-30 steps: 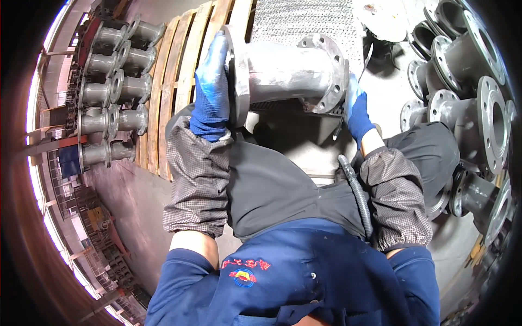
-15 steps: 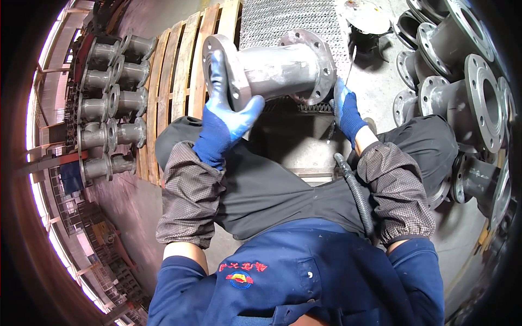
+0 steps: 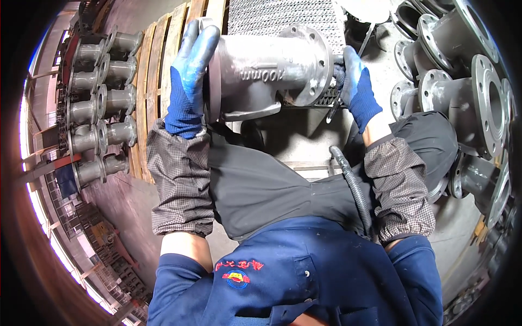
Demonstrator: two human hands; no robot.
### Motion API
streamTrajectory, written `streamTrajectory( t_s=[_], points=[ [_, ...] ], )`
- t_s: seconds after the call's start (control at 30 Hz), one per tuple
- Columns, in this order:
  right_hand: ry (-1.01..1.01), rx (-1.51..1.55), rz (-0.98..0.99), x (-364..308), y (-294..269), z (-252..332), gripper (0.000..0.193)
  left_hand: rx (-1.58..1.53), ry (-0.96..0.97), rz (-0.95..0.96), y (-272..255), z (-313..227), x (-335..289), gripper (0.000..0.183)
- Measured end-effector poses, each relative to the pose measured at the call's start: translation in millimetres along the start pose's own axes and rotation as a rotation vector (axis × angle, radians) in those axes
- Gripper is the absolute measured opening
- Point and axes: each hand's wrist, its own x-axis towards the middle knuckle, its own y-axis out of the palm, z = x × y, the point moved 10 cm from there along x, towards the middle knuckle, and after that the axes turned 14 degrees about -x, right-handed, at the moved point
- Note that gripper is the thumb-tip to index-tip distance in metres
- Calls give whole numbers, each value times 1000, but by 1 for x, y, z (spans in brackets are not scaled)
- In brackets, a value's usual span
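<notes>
A grey metal flanged pipe fitting [image 3: 263, 62] lies across a ribbed metal surface in front of me, with raised lettering on its body and a short flat-ended projection toward me. My left hand [image 3: 194, 60], in a blue glove, grips its left flange, fingers stretched up along the rim. Close to the right flange is my gloved right hand [image 3: 354, 79], closed around something dark that the fingers largely hide. A thin dark tip [image 3: 329, 115] sticks out below that hand.
A wooden pallet [image 3: 169, 51] stands left of the ribbed surface [image 3: 283, 19], with rows of similar fittings [image 3: 117, 100] beyond. More flanged fittings [image 3: 451, 95] crowd the right side. A ribbed black hose [image 3: 352, 187] lies over my right thigh.
The fitting has turned about its length, bringing its lettering and projection into view. My left hand has shifted left and up on the flange; my right hand has risen slightly.
</notes>
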Motion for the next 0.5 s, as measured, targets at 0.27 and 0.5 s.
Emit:
streamTrajectory(
  t_s=[0.27, 0.5],
  points=[
    [-14, 73, -74, 6, 2, 10, 34, -455, -536, -240, 10, 29, 5, 55],
    [-27, 84, -101, -1, 19, 18, 37, -34, -167, 34, 1, 47, 42, 47]
  ],
)
